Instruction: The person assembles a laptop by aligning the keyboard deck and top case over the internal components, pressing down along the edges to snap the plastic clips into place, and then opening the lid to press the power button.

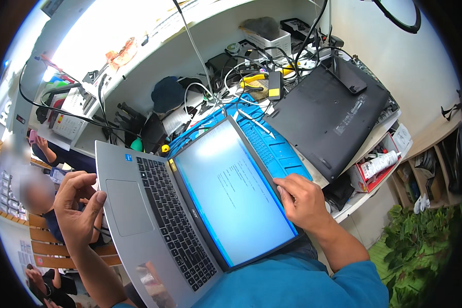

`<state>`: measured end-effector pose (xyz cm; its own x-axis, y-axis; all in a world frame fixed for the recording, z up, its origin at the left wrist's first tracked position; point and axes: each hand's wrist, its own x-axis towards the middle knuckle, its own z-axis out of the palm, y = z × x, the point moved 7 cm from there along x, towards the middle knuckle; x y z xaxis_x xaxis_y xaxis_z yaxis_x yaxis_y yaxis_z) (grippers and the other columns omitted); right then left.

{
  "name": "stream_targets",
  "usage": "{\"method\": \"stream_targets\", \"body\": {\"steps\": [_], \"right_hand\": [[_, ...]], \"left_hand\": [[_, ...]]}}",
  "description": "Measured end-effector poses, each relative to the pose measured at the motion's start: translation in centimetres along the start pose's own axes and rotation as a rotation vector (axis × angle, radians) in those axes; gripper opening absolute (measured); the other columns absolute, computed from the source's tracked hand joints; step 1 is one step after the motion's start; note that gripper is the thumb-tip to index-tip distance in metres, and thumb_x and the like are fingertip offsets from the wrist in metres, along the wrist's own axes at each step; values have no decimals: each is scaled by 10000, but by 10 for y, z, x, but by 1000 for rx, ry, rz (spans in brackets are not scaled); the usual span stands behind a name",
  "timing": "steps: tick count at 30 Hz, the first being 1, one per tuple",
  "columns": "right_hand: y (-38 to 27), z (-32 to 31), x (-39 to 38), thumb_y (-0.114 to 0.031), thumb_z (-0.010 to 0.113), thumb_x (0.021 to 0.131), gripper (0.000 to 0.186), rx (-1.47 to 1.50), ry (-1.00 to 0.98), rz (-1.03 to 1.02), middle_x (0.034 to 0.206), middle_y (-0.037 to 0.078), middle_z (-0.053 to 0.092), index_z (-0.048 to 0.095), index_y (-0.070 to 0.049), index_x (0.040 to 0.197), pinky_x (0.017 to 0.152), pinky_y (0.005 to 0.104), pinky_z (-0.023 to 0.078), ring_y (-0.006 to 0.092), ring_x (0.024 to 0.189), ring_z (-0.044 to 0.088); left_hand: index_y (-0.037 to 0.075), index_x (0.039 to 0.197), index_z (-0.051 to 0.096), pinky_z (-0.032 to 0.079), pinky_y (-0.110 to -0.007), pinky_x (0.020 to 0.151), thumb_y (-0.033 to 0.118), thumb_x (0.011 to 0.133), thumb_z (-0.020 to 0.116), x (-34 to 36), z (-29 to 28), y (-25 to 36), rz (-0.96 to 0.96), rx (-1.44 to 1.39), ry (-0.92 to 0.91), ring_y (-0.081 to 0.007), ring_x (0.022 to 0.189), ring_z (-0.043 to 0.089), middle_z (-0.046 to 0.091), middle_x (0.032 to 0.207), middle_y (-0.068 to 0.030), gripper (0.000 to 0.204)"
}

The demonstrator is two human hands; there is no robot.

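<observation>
A silver laptop point(128, 177) is unfolded and turned sideways above my lap, its black keyboard point(174, 220) toward the left. Lines of small dark text show on its lit, pale blue screen point(226, 190). My right hand point(303, 200) grips the screen's right edge, thumb on the front bezel; its other fingers are partly hidden. Beside the palm rest's outer edge, my left hand point(77, 208) is raised with fingers loosely bent and the thumb apart. Nothing shows between them, and whether the thumb touches the laptop is unclear.
Behind the screen lie a blue work mat point(272, 149) and a white pen-like tool point(256, 123). A black laptop point(333, 115) rests upside down at the right. Cables, yellow-handled pliers point(253, 79) and a white box point(274, 43) crowd the bench. Other people sit at the left.
</observation>
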<state>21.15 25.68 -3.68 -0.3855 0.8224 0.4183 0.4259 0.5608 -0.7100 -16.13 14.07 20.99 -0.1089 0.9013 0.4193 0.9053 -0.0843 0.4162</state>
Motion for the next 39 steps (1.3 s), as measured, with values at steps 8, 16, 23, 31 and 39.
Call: {"method": "stream_targets", "body": {"steps": [8, 16, 23, 31, 39], "right_hand": [[2, 0, 2, 5, 722, 910, 198, 10, 0, 10, 892, 143, 704, 773, -1, 1101, 689, 439, 580, 352, 794, 713], [5, 2, 3, 12, 717, 903, 202, 36, 22, 36, 899, 140, 723, 778, -4, 1095, 700, 427, 582, 337, 808, 725], [1, 0, 4, 13, 724, 892, 202, 11, 30, 24, 898, 138, 725, 781, -5, 1085, 701, 422, 585, 337, 805, 725], [1, 0, 5, 10, 725, 893, 197, 30, 12, 44, 893, 140, 726, 783, -2, 1081, 692, 417, 587, 333, 788, 723], [-2, -9, -3, 9, 718, 917, 217, 130, 33, 79, 936, 154, 732, 771, 6, 1128, 702, 416, 588, 328, 810, 722]], "left_hand": [[-44, 1156, 732, 515, -313, 861, 198, 950, 847, 14, 2, 12, 172, 122, -17, -167, 987, 650, 669, 1130, -102, 338], [4, 1014, 794, 522, -483, 945, 496, 960, 723, 46, 45, 55, 499, 203, -248, -360, 1106, 670, 710, 1036, -157, 500], [31, 936, 797, 532, -508, 990, 597, 960, 664, 65, 69, 53, 529, 176, -411, -372, 1127, 696, 731, 976, -136, 582], [10, 958, 792, 533, -478, 975, 611, 1032, 582, 73, 65, 37, 448, 32, -309, -367, 1103, 704, 739, 990, -164, 641], [-43, 1268, 754, 473, -373, 1097, 266, 1173, 519, 80, 27, -33, 140, -111, 171, -242, 1228, 667, 741, 1248, -168, 401]]}}
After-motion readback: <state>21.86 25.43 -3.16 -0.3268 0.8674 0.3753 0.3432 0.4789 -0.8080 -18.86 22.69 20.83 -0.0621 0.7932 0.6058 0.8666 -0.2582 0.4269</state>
